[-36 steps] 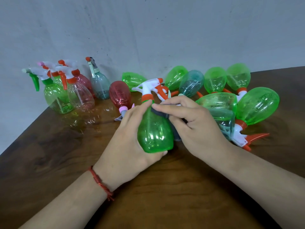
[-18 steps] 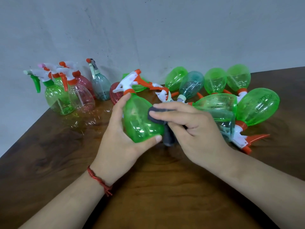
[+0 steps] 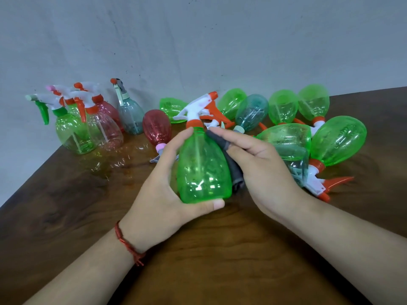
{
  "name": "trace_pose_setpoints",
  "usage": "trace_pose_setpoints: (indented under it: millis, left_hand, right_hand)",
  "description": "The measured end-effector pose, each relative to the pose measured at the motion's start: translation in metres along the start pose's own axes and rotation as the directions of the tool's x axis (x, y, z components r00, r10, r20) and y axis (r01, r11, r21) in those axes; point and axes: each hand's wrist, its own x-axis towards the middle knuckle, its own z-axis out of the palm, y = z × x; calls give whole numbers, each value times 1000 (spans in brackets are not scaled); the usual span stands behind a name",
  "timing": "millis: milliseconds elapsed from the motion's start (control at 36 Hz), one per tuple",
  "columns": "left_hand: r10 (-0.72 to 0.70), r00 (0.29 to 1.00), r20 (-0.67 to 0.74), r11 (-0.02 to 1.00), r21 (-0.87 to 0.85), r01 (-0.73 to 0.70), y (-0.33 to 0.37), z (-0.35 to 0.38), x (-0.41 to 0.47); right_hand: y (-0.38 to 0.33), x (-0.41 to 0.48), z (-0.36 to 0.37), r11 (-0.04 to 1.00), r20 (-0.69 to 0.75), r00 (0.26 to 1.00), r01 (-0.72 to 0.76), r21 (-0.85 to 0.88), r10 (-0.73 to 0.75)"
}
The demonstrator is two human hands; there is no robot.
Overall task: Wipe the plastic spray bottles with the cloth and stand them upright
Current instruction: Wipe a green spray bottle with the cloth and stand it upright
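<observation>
standing near upright, green bottle (image 3: 203, 170) nozzle points up-right.

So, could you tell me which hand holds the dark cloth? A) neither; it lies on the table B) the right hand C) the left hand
B: the right hand holds the dark cloth against the green bottle, which the left hand grips.

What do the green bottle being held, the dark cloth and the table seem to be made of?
Green bottle: glossy translucent plastic; light passes through and glints off it. Cloth: soft matte dark grey fabric; it folds limply. Table: dark brown wood or wood-look laminate, grain visible; cannot tell which.
</observation>
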Motion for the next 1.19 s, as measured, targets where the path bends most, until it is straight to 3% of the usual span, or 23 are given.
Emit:
trace_pose_setpoints:
  millis: [139, 333, 472, 611, 722, 806, 889, 1028, 1111, 1194]
  left_hand:
    - [-13, 992, 122, 1000, 2, 13, 2, -6, 1]
    - [-13, 987, 162, 995, 97, -2, -10, -6, 3]
    - [21, 994, 109, 996, 89, -31, -7, -9, 1]
    - [20, 998, -57, 987, 161, -10, -7, -9, 5]
    - [-27, 983, -181, 986, 159, 56, -18, -16, 9]
    - [-48, 971, -234, 978, 185, 93, -21, -17, 10]
    - [-72, 964, -254, 976, 180, 120, -21, -16, 11]
    - [-82, 982, -168, 980, 164, 109, -14, -11, 8]
    - [-59, 996, -73, 992, 104, 67, -10, -4, 4]
    - [-31, 999, 18, 997, 66, 30, -3, 2, 1]
  right_hand:
    - [-1, 1, 3, 978, -24, 996, -82, 194, 88]
    - [2, -1, 0, 985, -24, 995, -95, 146, 100]
    - [3, 1, -1, 985, 38, 994, -109, 130, 105]
    - [3, -4, -1, 972, 56, 993, 116, -205, -107]
    - [5, -11, 1, 827, 156, 955, 298, -476, -254]
    - [6, -13, 1, 740, 219, 922, 388, -549, -320]
    - [8, -13, 0, 720, 227, 907, 420, -552, -355]
    - [9, -9, 0, 831, 127, 961, 277, -481, -247]
    - [5, -3, -2, 954, 63, 993, 111, -278, -97]
    - [2, 3, -3, 996, 32, 999, -15, -84, 18]
